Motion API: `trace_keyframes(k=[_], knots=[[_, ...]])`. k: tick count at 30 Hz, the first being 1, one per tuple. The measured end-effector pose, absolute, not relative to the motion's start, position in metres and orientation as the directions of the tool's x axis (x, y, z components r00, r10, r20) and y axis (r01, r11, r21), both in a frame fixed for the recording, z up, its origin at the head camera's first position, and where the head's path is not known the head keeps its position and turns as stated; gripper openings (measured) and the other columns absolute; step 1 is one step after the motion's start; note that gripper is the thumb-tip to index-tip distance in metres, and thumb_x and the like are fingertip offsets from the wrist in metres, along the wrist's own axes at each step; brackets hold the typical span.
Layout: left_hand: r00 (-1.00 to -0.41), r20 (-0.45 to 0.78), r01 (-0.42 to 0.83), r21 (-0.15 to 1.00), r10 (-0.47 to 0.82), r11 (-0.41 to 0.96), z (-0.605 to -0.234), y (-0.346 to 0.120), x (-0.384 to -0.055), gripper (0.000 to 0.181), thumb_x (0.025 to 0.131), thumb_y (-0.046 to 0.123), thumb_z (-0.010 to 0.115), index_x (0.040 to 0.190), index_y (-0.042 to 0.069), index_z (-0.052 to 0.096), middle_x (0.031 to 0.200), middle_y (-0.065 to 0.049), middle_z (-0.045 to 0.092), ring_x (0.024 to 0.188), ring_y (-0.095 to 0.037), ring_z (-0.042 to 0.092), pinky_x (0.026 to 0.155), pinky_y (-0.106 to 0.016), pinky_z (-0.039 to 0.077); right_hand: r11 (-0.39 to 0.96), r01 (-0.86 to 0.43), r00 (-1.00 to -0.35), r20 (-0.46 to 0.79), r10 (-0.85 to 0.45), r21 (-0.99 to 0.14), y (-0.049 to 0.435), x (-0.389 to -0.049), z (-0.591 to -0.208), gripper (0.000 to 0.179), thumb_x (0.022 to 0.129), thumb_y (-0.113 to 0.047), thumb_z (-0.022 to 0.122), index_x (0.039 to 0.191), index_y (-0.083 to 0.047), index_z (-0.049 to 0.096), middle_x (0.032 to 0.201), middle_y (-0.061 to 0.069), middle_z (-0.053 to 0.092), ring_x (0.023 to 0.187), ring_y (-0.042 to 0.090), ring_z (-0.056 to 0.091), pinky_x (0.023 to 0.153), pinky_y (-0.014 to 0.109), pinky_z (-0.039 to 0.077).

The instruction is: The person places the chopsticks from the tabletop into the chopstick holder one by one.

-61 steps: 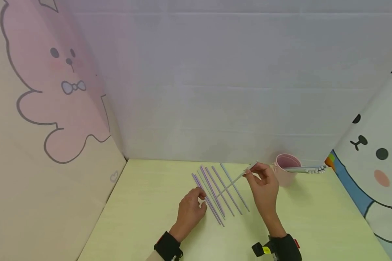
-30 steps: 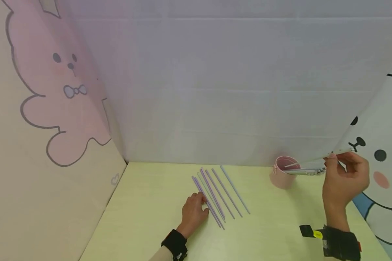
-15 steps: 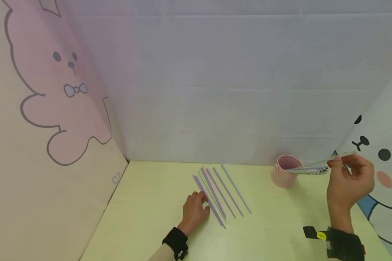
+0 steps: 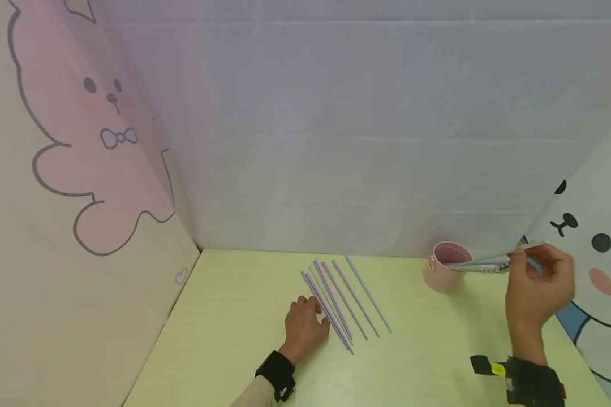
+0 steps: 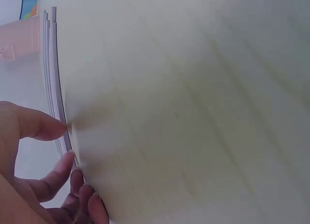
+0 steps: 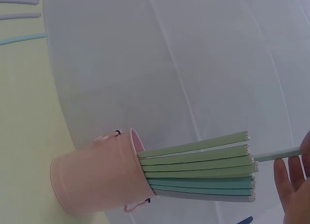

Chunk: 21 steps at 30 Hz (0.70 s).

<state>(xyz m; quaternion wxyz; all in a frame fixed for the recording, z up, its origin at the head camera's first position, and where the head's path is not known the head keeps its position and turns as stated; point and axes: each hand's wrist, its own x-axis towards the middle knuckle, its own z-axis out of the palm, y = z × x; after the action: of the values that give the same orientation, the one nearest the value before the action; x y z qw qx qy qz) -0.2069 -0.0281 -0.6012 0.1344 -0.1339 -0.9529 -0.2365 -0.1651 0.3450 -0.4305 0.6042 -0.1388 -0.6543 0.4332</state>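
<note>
A stick (image 6: 278,154) is pinched in the right hand (image 4: 539,285), aimed at the mouth of the bucket (image 4: 442,278). The step looks like adding it to the bunch (image 6: 198,170) there; next probably calls for sliding it in and letting go. The left hand (image 4: 302,329), thumb and fingers parted, is at the loose sticks (image 4: 356,299) on the tabletop (image 4: 224,328). Only the right wrist view separates the bunch's greens from teals.
</note>
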Motion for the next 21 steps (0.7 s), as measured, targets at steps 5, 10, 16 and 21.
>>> trace_keyframes(k=[5,10,16,21], knots=[[-0.935,0.319,0.284,0.416,0.153,0.864,-0.603,-0.027,-0.21,0.026,0.072,0.028,0.073,0.071,0.014,0.053,0.073,-0.002,0.043,0.063,-0.02,0.04,0.048,-0.03,0.03,0.539,-0.306,-0.268,0.615,0.742,-0.785,0.334,-0.161,-0.425,0.021,0.085,0.005,0.067,0.106,0.003,0.066,0.093,-0.008,0.064,0.082,0.005,0.063,0.071,0.01,0.051],[-0.939,0.318,0.263,0.414,0.133,0.871,-0.601,-0.024,-0.211,0.03,0.074,0.032,0.071,0.07,0.015,0.048,0.072,-0.003,0.044,0.064,-0.021,0.042,0.05,-0.031,0.033,0.543,-0.308,-0.277,0.619,0.735,-0.782,0.333,-0.161,-0.425,0.02,0.086,0.003,0.067,0.106,0.003,0.066,0.095,-0.005,0.064,0.083,0.005,0.064,0.071,0.009,0.051],[-0.937,0.323,0.262,0.394,0.134,0.881,-0.603,-0.022,-0.212,0.031,0.073,0.035,0.071,0.071,0.014,0.048,0.072,-0.003,0.044,0.064,-0.022,0.042,0.051,-0.032,0.034,0.586,-0.272,-0.275,0.645,0.713,-0.764,0.342,-0.168,-0.435,0.022,0.085,0.002,0.068,0.107,0.006,0.065,0.095,-0.011,0.063,0.084,0.003,0.063,0.07,0.007,0.05],[-0.943,0.306,0.244,0.36,0.133,0.901,-0.602,-0.019,-0.213,0.035,0.071,0.037,0.07,0.07,0.012,0.045,0.072,-0.005,0.043,0.065,-0.024,0.042,0.054,-0.034,0.034,0.575,-0.231,-0.304,0.62,0.723,-0.785,0.352,-0.173,-0.45,0.025,0.085,0.001,0.07,0.109,0.003,0.066,0.097,-0.006,0.064,0.086,0.004,0.063,0.073,0.007,0.05]])
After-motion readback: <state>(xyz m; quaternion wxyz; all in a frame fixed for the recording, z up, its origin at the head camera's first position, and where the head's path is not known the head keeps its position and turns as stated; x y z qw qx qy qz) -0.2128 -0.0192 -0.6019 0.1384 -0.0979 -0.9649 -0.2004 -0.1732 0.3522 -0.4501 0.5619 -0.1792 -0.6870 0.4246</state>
